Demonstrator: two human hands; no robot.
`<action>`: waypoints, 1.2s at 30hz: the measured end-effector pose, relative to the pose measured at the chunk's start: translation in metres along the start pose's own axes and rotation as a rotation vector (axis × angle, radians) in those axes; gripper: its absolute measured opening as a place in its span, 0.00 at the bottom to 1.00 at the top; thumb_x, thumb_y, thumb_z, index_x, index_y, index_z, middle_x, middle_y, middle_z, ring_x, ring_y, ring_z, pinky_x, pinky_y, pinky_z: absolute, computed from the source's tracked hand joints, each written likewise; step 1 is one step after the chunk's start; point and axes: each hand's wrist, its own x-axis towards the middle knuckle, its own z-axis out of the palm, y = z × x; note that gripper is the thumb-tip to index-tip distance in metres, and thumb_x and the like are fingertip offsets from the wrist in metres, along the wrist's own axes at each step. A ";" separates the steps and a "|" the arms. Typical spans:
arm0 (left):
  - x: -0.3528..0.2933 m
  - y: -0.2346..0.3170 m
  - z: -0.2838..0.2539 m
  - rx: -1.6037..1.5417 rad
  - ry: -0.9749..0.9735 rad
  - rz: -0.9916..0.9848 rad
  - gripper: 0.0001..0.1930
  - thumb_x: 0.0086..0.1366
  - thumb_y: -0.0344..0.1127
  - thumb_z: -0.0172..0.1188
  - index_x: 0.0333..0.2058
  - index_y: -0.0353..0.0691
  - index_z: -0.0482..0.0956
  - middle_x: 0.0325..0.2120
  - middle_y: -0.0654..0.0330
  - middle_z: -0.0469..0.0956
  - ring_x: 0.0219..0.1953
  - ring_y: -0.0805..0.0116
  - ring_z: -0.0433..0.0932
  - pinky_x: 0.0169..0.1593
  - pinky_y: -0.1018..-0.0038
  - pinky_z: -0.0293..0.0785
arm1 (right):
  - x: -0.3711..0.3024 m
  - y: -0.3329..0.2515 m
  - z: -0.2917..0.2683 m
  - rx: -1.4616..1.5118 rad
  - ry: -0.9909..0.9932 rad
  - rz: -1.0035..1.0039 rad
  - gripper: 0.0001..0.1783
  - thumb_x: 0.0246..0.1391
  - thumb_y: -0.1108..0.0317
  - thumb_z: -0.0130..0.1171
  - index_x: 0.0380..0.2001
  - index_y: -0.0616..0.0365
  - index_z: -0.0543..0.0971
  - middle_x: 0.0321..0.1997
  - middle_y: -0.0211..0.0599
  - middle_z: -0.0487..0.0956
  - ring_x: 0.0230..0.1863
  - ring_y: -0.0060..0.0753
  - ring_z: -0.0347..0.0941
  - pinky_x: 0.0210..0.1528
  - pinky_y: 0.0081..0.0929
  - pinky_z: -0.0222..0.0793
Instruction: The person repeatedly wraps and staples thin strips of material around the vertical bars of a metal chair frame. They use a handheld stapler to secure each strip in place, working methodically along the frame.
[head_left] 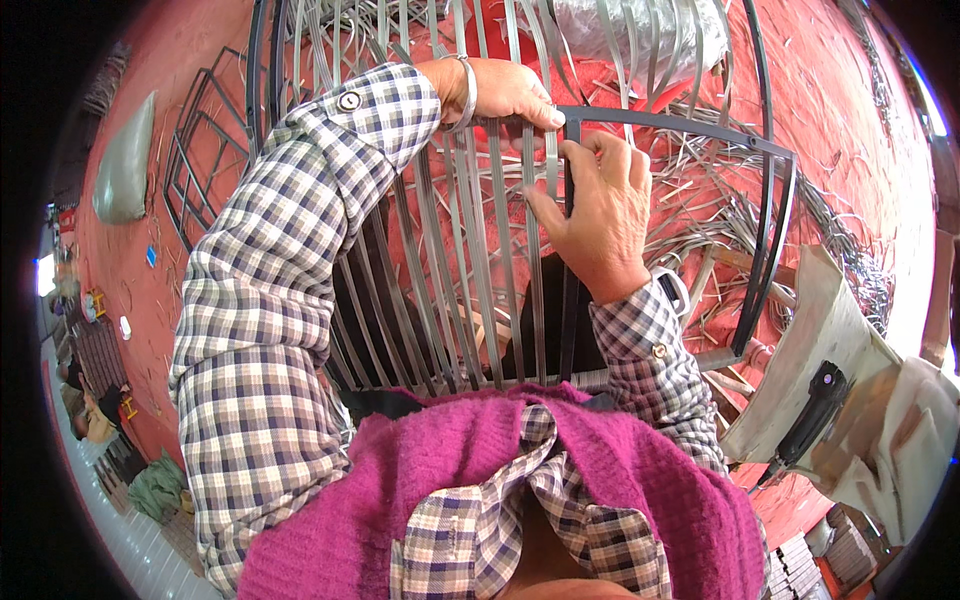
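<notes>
Left hand [505,92] is curling over the crossbar [665,121] of a dark metal furniture frame [776,240], fingers wrapping below, thumb lying by the joint with the center upright [570,310]. Grip is nearly closed on the bar; can't tell if it's also pinching a strip. Right hand [605,210] is sitting half-open at that upright just below the joint, thumb and index tips apart; can't tell whether it's touching the nearby strip. Frame is standing right in front of the torso, gray flat strips [465,230] running lengthwise across it. Loose strip offcuts [690,235] are littering the red floor [845,110]. Black-handled tool [812,410] is lying on pale sheeting [785,370] at right.
</notes>
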 end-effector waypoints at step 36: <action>-0.005 -0.003 0.048 0.330 1.028 0.468 0.15 0.59 0.41 0.60 0.21 0.35 0.77 0.13 0.55 0.73 0.16 0.66 0.70 0.23 0.71 0.65 | 0.053 0.061 -0.103 0.337 0.078 0.084 0.13 0.58 0.67 0.50 0.38 0.63 0.79 0.42 0.42 0.79 0.45 0.31 0.74 0.49 0.25 0.66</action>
